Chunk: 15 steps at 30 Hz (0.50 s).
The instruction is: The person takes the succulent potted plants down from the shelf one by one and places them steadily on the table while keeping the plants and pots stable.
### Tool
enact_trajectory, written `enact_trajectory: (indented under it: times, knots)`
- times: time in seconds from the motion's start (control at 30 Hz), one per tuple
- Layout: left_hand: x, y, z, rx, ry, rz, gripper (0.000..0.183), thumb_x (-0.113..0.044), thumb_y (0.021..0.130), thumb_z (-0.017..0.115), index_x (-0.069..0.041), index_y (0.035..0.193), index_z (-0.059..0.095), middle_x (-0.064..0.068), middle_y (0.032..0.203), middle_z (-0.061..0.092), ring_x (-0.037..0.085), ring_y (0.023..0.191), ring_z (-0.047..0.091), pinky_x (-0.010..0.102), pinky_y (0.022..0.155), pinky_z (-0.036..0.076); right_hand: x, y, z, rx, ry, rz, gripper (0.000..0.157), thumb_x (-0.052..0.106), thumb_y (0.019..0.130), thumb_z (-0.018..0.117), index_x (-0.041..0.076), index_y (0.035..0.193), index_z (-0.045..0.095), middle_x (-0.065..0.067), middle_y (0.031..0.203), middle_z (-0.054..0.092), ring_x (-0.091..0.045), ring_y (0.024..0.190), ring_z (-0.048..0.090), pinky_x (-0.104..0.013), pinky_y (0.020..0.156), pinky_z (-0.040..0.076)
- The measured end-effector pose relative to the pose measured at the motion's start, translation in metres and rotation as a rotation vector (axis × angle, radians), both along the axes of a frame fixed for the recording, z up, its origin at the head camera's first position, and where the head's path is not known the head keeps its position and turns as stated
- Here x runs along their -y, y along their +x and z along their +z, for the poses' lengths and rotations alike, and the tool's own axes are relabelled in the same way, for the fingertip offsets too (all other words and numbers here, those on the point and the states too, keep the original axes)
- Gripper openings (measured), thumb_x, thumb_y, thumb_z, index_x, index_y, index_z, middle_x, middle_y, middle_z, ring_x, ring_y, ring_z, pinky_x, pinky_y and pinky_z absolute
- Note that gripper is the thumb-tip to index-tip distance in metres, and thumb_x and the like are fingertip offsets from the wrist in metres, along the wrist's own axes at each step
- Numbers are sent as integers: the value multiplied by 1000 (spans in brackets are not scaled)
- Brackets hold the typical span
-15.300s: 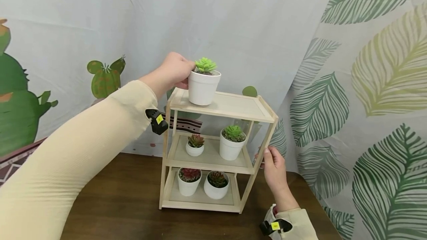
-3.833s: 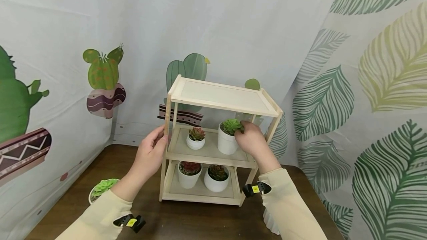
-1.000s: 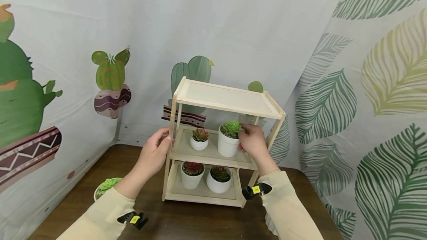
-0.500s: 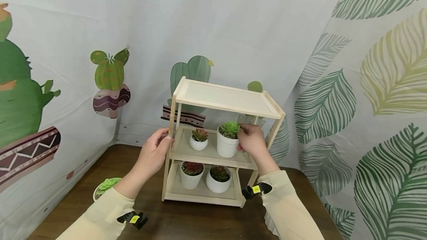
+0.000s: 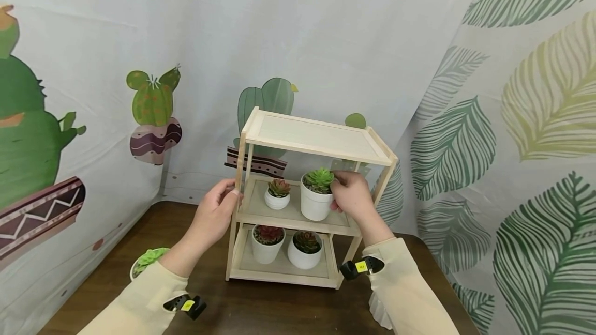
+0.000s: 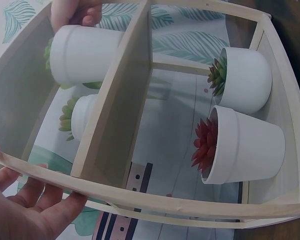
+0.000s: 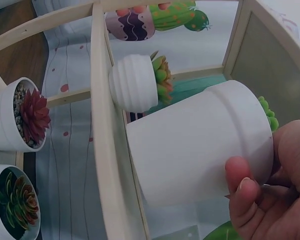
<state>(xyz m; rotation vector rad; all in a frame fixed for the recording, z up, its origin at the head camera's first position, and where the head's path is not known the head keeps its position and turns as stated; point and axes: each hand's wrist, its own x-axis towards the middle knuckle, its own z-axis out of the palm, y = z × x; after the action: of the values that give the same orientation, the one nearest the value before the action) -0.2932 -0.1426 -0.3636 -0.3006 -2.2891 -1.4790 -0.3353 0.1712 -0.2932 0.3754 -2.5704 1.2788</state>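
Observation:
A three-tier wooden shelf (image 5: 316, 136) stands on the table. My left hand (image 5: 211, 216) grips its left front post, thumb in front and fingers behind in the left wrist view. My right hand (image 5: 352, 195) pinches the rim of a white pot with a green succulent (image 5: 315, 207) on the middle tier. In the right wrist view this white pot (image 7: 200, 150) leans relative to the tier's edge. Left of it sits a small ribbed pot with a reddish succulent (image 5: 277, 201). The bottom tier bears a red succulent pot (image 5: 265, 253) and a rounder dark succulent pot (image 5: 304, 259).
On the brown table (image 5: 261, 309), another green succulent pot (image 5: 148, 260) stands at left, partly behind my left sleeve. A white fluted object (image 5: 379, 313) lies partly under my right sleeve. Printed cloth (image 5: 349, 56) hangs close behind the shelf.
Earlier my left hand held a green succulent pot at the top tier and my right gripped the right post. Over the last second the middle-tier green succulent has shifted slightly left and forward.

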Motion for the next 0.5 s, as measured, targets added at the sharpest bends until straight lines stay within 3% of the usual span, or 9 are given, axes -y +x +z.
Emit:
enact_trajectory:
  times: [0.17, 0.37, 0.5]
  knots:
    - [1, -1, 0, -3, -2, 3, 43, -29, 109, 39, -8, 142, 55, 17, 115, 71, 29, 107, 68, 40, 90, 54, 2, 5, 8, 6, 19, 33, 48, 13, 101, 45, 2, 148, 54, -9, 54, 59, -18, 45, 59, -34, 48, 52]
    - [1, -1, 1, -1, 4, -6, 42, -29, 109, 39, -7, 142, 55, 18, 115, 70, 30, 107, 67, 41, 90, 54, 2, 3, 9, 11, 5, 46, 48, 10, 100, 45, -1, 147, 53, -15, 73, 68, -16, 46, 61, -34, 48, 54]
    - [0, -1, -1, -1, -1, -8, 43, -29, 109, 39, -7, 143, 54, 18, 116, 70, 29, 107, 67, 42, 91, 54, 1, 4, 9, 20, 1, 50, 49, 10, 100, 45, -2, 147, 53, -17, 76, 69, -16, 46, 61, -34, 48, 54]
